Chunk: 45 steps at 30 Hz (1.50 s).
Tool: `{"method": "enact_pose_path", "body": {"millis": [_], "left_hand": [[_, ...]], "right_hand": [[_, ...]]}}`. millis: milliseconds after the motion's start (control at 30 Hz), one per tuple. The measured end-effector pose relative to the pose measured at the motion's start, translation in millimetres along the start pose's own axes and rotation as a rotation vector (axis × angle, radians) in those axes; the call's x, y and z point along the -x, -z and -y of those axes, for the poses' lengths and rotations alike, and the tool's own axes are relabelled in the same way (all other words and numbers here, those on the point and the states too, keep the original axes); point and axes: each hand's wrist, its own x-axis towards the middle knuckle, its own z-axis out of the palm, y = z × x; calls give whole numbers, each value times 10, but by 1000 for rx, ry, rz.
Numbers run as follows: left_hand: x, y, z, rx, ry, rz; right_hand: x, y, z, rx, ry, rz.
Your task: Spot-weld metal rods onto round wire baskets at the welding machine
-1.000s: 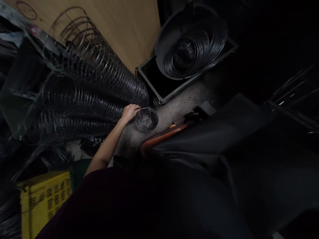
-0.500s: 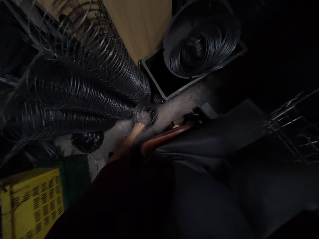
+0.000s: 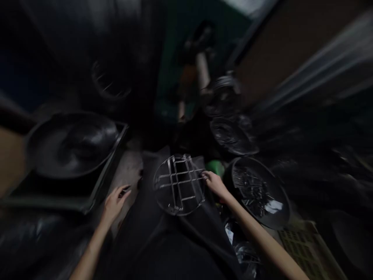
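A round wire grille (image 3: 178, 185) with crossing bars hangs in front of me, over my dark lap. My right hand (image 3: 215, 183) grips its right rim with closed fingers. Lower left, my left hand (image 3: 114, 202) reaches toward the floor; its fingers look loosely extended and hold nothing I can make out. The picture is smeared by motion.
A big dark round basin (image 3: 72, 142) sits in a green crate (image 3: 58, 194) at left. Shiny dark round stacks (image 3: 259, 190) stand at right, with another further back (image 3: 233, 136). A yellow slotted crate (image 3: 303, 245) shows at lower right. Bare concrete floor (image 3: 128, 171) lies between.
The view has swung round from the long wire-ring stacks to face the other side. A wire grille is now held up by my right hand; my left hand has come away from the rings.
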Motion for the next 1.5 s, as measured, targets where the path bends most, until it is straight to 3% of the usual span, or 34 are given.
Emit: {"method": "enact_pose_path", "body": {"millis": [33, 100, 167, 233, 300, 367, 500, 667, 900, 1000, 1100, 1200, 1300, 1400, 1500], "left_hand": [[-275, -83, -313, 90, -76, -3], [-591, -242, -963, 232, -157, 57], [-662, -395, -1494, 325, -152, 186], [-617, -537, -1809, 400, -120, 311], [-560, -652, -1919, 493, -64, 352], [-551, -725, -1896, 614, 22, 307], [-727, -750, -1752, 749, 82, 219], [-964, -762, -1691, 766, 29, 188], [-960, -867, -1767, 779, 0, 155], [-968, -776, -1759, 639, -51, 82], [-994, -580, -1827, 466, -109, -37], [-950, -314, -2136, 398, -219, -87], [-877, -74, -2639, 424, -409, -26], [-818, 17, -3060, 466, -482, 132], [-675, -10, -3161, 546, -399, 202]], "right_hand": [[-155, 145, -235, 3, -60, -61], [-568, 480, -617, -52, -109, -212], [-1108, 884, -892, -128, -80, -407], [-1714, 1306, -1074, -115, -65, -568], [-2280, 1661, -1172, -33, -93, -580], [-2714, 1879, -1206, 96, -119, -475], [-3091, 1927, -1187, 371, -110, -225], [-3110, 1852, -1168, 457, -116, -221], [-3056, 1988, -1041, 484, -100, -156], [-2852, 2048, -1005, 534, -21, -108], [-2425, 2093, -999, 607, 87, -48], [-1815, 2156, -866, 620, 155, -45], [-1306, 2288, -565, 584, 209, -138], [-1121, 2340, -230, 420, 357, -198], [-1096, 2100, -22, 84, 449, -157]]}}
